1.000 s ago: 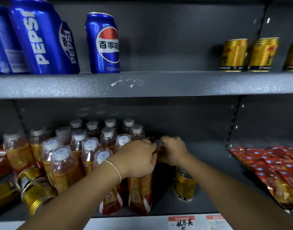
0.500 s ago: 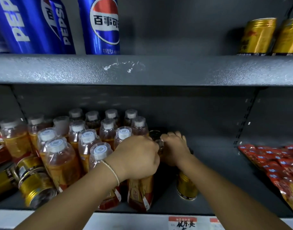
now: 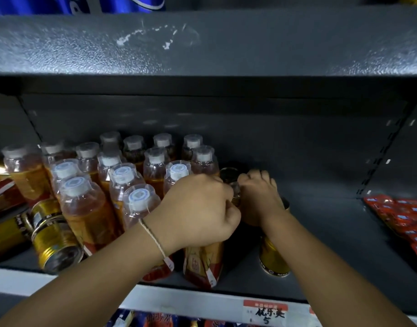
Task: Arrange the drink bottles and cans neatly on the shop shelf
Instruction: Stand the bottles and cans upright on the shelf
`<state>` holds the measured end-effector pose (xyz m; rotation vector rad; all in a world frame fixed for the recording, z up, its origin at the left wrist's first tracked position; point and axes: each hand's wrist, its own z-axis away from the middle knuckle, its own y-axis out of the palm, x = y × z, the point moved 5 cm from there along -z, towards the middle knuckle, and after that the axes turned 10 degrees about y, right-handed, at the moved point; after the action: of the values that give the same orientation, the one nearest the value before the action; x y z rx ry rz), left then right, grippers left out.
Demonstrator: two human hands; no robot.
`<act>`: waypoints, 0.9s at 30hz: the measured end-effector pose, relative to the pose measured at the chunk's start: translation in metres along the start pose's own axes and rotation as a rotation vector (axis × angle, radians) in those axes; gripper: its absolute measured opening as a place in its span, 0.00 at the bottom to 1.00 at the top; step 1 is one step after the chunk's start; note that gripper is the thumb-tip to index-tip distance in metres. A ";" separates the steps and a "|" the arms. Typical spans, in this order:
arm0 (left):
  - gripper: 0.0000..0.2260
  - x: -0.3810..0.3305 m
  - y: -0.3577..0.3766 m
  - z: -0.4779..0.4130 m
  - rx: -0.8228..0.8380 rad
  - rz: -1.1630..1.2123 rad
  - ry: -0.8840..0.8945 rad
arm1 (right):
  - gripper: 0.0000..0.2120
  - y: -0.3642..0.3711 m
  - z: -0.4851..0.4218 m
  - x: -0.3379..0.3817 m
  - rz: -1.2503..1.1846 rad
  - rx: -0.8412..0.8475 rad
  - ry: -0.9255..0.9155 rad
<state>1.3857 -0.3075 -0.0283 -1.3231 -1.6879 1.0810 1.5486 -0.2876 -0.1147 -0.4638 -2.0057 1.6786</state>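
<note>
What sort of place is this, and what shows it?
Most likely a small shop: a metal shelf stocked with rows of drink bottles, and a handwritten price tag on its front edge.

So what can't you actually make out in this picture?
Head view only.
- Cap of the bottle: covered by the left hand.
- Whether the right hand holds anything: hidden by its curled fingers.
- Gold can top: mostly behind the right wrist.
- Blue cans: cut off by the top edge.
</note>
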 end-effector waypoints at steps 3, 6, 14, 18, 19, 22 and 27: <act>0.17 0.004 -0.001 0.006 -0.057 0.064 -0.059 | 0.36 -0.001 0.003 0.002 0.025 0.008 -0.010; 0.18 0.005 -0.001 0.014 -0.084 0.082 -0.079 | 0.38 -0.002 0.006 0.004 0.052 0.020 -0.013; 0.11 -0.011 -0.009 0.025 -0.096 -0.069 0.028 | 0.33 -0.012 0.013 0.011 0.109 0.135 0.019; 0.12 -0.021 -0.018 0.032 -0.090 -0.058 0.050 | 0.32 -0.027 0.032 0.021 0.141 0.173 0.042; 0.11 -0.022 -0.021 0.035 -0.077 -0.045 0.054 | 0.34 -0.031 0.040 0.024 0.154 0.170 0.034; 0.10 -0.022 -0.040 0.047 -0.105 -0.043 0.076 | 0.36 -0.048 0.066 0.034 0.177 0.118 0.020; 0.11 -0.015 -0.099 0.079 -0.329 -0.012 0.099 | 0.36 -0.075 0.108 0.049 0.186 0.051 0.067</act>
<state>1.2805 -0.3486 0.0319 -1.5396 -1.8510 0.7371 1.4517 -0.3634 -0.0483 -0.6974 -1.9168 1.7940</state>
